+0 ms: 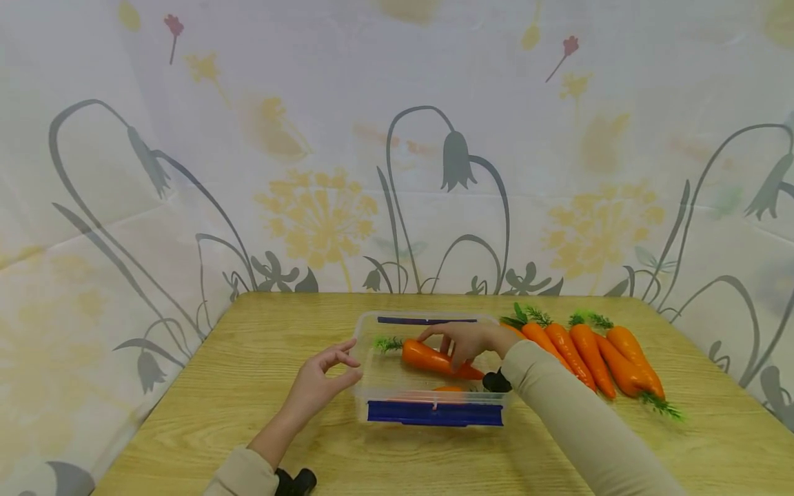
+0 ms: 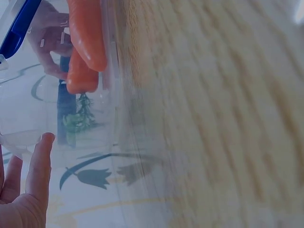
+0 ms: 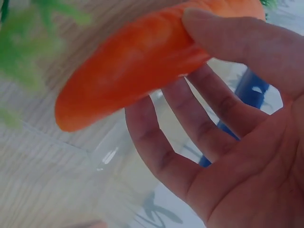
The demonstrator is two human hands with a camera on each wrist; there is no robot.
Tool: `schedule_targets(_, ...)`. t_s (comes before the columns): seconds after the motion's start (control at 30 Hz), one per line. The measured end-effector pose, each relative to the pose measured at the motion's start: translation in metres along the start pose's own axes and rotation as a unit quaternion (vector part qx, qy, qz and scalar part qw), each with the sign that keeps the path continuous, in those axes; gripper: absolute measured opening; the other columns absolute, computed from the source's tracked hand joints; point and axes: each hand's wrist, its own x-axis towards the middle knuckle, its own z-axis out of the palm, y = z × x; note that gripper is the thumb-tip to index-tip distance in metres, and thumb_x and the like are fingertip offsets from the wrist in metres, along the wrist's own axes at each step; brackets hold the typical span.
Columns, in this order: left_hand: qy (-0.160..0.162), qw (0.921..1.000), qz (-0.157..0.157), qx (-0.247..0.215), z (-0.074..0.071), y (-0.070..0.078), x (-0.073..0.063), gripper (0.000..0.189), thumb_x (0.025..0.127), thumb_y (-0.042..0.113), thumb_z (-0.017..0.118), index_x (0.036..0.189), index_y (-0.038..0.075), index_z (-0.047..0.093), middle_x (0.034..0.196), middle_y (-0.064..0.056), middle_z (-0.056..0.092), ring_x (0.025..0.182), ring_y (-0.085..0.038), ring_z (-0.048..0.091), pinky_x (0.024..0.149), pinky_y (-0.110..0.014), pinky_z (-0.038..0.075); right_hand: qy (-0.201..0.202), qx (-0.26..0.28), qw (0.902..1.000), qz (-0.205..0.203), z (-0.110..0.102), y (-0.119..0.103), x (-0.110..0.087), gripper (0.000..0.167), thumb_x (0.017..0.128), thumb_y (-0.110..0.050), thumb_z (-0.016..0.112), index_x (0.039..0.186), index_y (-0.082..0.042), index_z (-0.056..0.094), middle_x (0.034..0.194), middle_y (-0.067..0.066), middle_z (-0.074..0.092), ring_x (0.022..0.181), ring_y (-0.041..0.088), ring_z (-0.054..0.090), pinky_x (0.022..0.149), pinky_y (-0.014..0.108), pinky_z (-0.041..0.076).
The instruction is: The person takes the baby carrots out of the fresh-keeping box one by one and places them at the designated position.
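My right hand (image 1: 465,339) holds an orange carrot (image 1: 424,358) with a leafy green top inside a clear plastic box (image 1: 358,386). In the right wrist view, the thumb lies on one side of the carrot (image 3: 128,66) and several fingers on the other. The carrot lies slantwise, its top to the left and its tip to the right. Beneath it, part of another carrot (image 1: 449,389) shows in the box. My left hand (image 1: 319,382) is beside the box's left wall, its fingers loosely extended and a fingertip right at the plastic in the left wrist view.
Several carrots (image 1: 583,351) with green tops lie in a row on the wooden table (image 1: 273,331), right of the box. Blue latches (image 1: 434,413) run along the box's front and back. A floral cloth (image 1: 322,124) hangs behind the table.
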Motion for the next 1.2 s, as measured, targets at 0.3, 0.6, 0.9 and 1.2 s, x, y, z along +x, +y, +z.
schedule_targets(0.3,0.0,1.0,-0.001,0.001,-0.001,0.001,0.0,0.015,0.084,0.019,0.071,0.091,0.006,0.067,0.138,-0.001,0.048,0.132,-0.033,0.033,0.098,-0.056,0.033,0.006,0.031,0.9988,-0.037,-0.012,-0.008,-0.012,0.075,0.077,0.012,0.064,0.14,-0.021,0.039,0.11,0.015,0.053,0.089,0.024,0.059,0.068,0.038,0.054)
schedule_targets(0.6,0.002,1.0,-0.001,0.002,0.0,-0.004,0.002,0.015,0.084,0.018,0.071,0.091,0.006,0.067,0.138,-0.003,0.048,0.131,-0.035,0.034,0.096,-0.056,0.035,0.008,0.054,0.9946,-0.088,-0.023,-0.014,-0.03,0.076,0.079,0.009,0.063,0.144,-0.017,0.033,0.111,0.016,0.052,0.093,0.027,0.059,0.072,0.039,0.053)
schedule_targets(0.9,0.004,1.0,-0.006,0.002,0.001,-0.005,0.003,0.013,0.084,0.017,0.071,0.091,0.006,0.068,0.137,-0.003,0.048,0.13,-0.035,0.035,0.096,-0.057,0.035,0.023,0.075,0.991,-0.108,-0.031,-0.015,-0.046,0.08,0.081,0.005,0.062,0.148,-0.017,0.024,0.11,0.018,0.049,0.091,0.027,0.06,0.07,0.04,0.054)
schedule_targets(1.2,0.008,0.9999,-0.007,0.009,0.002,-0.004,0.002,0.013,0.083,0.018,0.071,0.09,0.007,0.068,0.137,-0.003,0.049,0.129,-0.035,0.037,0.095,-0.056,0.037,0.056,0.078,0.989,-0.113,-0.037,-0.013,-0.067,0.078,0.083,0.003,0.061,0.148,-0.018,0.023,0.113,0.018,0.047,0.098,0.029,0.057,0.075,0.041,0.053)
